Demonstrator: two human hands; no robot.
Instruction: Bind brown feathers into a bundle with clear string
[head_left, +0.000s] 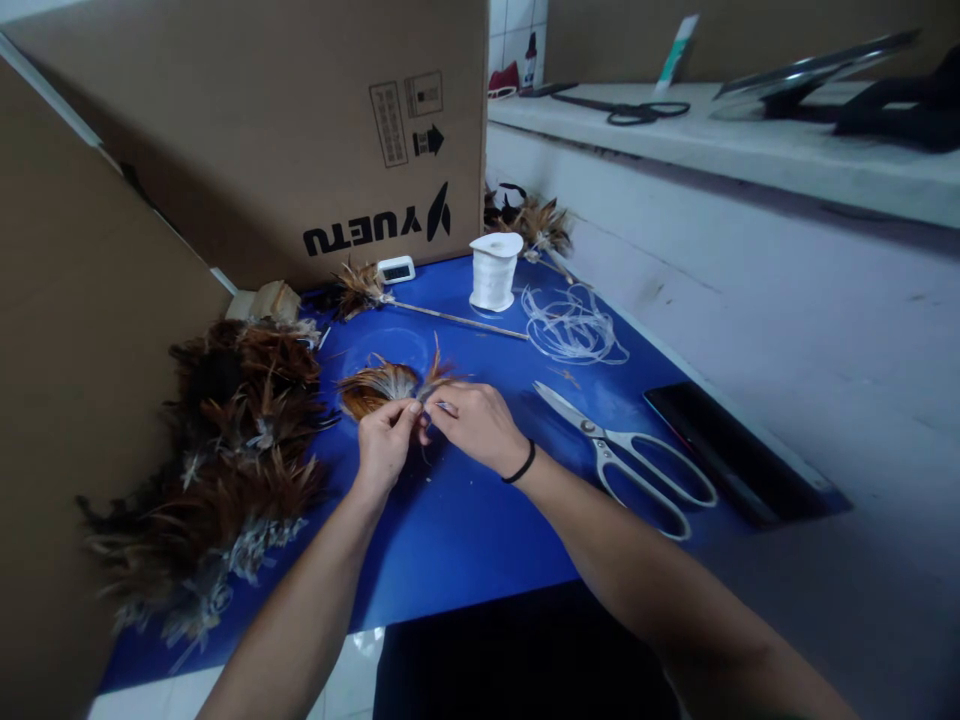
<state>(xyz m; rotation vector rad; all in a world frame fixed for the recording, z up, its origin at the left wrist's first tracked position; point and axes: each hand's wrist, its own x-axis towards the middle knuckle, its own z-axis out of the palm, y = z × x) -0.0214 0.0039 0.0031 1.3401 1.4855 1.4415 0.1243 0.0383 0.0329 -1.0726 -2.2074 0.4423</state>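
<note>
Both hands meet over the blue table (465, 560), fingertips nearly touching. My left hand (388, 437) pinches the pale quill ends of a small brown feather bunch (375, 388). My right hand (474, 418), with a black band at the wrist, is closed at the same spot, pinching pale quills of a few reddish-brown feathers (436, 372). The exact grip between the fingertips is too small to make out. Behind the hands, a thin stick (457, 318) with feathers tied at its left end lies on the table. Silver-handled scissors (630, 450) rest partly open right of my right hand.
A large feather pile (232, 450) lies at left beside a cardboard box (247, 120). Farther back are a white spool (493, 272), loose clear strips (574, 328) and a small digital display (396, 270). A dark phone-like slab (739, 450) lies at right, below a shelf (720, 130).
</note>
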